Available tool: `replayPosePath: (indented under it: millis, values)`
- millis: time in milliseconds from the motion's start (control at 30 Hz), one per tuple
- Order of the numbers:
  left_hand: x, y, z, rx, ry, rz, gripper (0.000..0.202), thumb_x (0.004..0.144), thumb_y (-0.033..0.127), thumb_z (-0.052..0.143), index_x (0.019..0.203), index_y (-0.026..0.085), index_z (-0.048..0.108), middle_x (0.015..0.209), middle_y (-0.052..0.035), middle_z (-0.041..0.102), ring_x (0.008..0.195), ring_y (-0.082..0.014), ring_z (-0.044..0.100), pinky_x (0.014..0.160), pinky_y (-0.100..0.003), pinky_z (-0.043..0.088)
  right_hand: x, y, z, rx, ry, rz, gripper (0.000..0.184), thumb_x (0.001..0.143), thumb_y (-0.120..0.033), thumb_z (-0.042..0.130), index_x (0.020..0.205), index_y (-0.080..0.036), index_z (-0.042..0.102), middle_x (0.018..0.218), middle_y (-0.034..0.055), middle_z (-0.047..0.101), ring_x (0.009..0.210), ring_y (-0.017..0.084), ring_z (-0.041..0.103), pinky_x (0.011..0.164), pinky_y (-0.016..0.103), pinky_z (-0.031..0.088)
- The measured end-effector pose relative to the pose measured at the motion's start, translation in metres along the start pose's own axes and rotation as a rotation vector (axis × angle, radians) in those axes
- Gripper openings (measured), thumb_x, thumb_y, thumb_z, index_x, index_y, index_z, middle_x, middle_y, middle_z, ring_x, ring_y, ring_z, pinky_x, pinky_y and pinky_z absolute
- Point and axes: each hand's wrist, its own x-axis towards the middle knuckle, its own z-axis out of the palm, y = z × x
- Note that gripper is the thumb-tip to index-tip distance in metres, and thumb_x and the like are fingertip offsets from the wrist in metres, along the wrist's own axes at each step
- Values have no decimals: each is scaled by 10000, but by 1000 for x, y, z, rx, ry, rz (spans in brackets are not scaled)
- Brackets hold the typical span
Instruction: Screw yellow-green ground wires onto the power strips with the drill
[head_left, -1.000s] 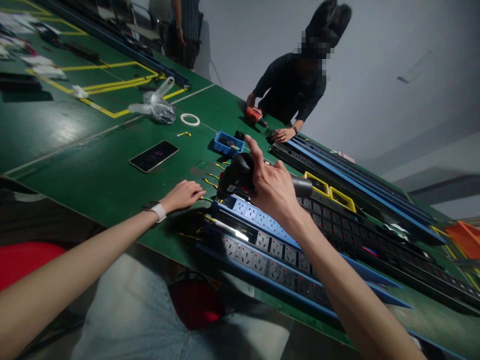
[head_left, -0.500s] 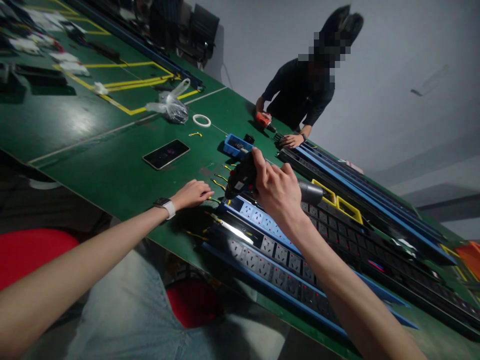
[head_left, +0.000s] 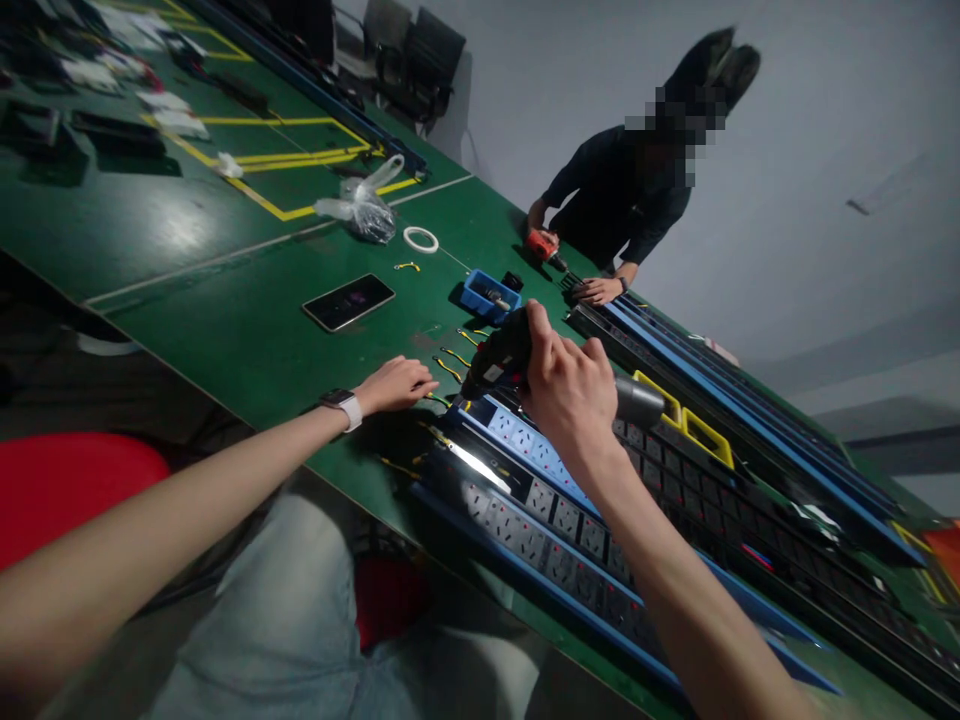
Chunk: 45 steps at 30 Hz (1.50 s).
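Observation:
My right hand (head_left: 574, 395) is wrapped round a black power drill (head_left: 499, 355), whose front points down at the near ends of the power strips. Under and beside it lie a light-blue power strip (head_left: 517, 432) and a strip with grey sockets (head_left: 517, 530), side by side. My left hand (head_left: 399, 384), wearing a watch, has its fingers closed at a short yellow-green wire (head_left: 439, 400) by the strip ends. More yellow wires (head_left: 448, 368) stick out from neighbouring strips. The drill's tip and its contact point are hard to make out.
A phone (head_left: 349, 303), a blue parts box (head_left: 489, 297), a tape roll (head_left: 421, 240) and a plastic bag (head_left: 367, 212) lie on the green table (head_left: 247, 330). Across it, a co-worker (head_left: 611, 195) holds a red drill (head_left: 546, 248). Yellow frames (head_left: 705, 440) rest among black strips.
The whole view has shifted, so things appear slightly farther right. Both hands keep nearly the same places over the strips, with the drill still in my right hand.

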Motion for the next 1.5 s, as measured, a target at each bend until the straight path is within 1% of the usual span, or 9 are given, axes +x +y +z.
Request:
replayPosePath:
  millis: [133,233,467,733,900,1067,1267,1400,1500]
  values:
    - [0,2,-1,-17,9,-4,396,1023,397,389,810,191,652,829,-55,665,831,-203,586,748,-331,330,-5,1,3,26,20,31,971,820,-105,521,1579,-43,-82,1135,168,708,899,269,651,830,395,354]
    - [-1,1,0,-23,17,-5,396,1022,401,389,808,192,647,823,-53,663,828,-202,584,752,-329,328,-7,1,3,18,41,20,988,834,-102,509,1563,-40,-155,1131,169,708,895,267,653,823,393,350]
    - [-1,-2,3,3,14,12,406,1023,413,374,806,196,639,825,-51,659,831,-209,578,747,-340,328,-7,-3,1,3,29,23,906,882,-117,500,1585,-49,-68,1052,135,712,877,262,643,806,387,340]
    - [-3,-4,3,21,20,20,402,1021,420,385,801,197,637,823,-52,659,810,-206,572,741,-340,330,-11,-1,2,41,-7,25,866,864,-121,518,1591,-58,50,1195,185,677,935,274,638,837,399,356]
    - [-3,-4,3,18,18,26,414,1020,425,380,805,193,647,829,-61,658,822,-210,577,750,-340,337,-14,2,2,42,-2,47,870,861,-107,495,1589,-67,19,1091,151,708,913,273,647,829,400,378]
    - [-3,-3,3,15,24,25,403,1019,421,385,806,194,642,819,-58,654,815,-209,577,746,-339,331,-16,1,4,43,-2,55,830,872,-122,494,1587,-68,76,1085,157,701,919,269,650,829,398,373]
    - [-2,-4,4,4,29,32,413,1024,423,375,786,197,626,807,-53,656,812,-206,575,728,-335,322,-14,-2,5,51,25,43,874,857,-154,523,1578,-60,38,1116,178,695,909,281,640,835,410,357]
    - [-2,-4,4,6,27,22,409,1023,425,379,811,195,642,821,-57,655,813,-205,574,741,-336,326,-12,5,-4,159,-24,-21,906,831,-275,571,1556,-44,79,1171,192,670,975,308,630,842,414,342]
    - [-2,-4,4,1,31,20,400,1023,421,387,808,196,639,818,-54,652,812,-204,574,744,-334,327,-9,12,-15,243,-98,-107,893,861,-351,533,1549,-18,71,1154,200,668,1004,319,615,835,410,334]
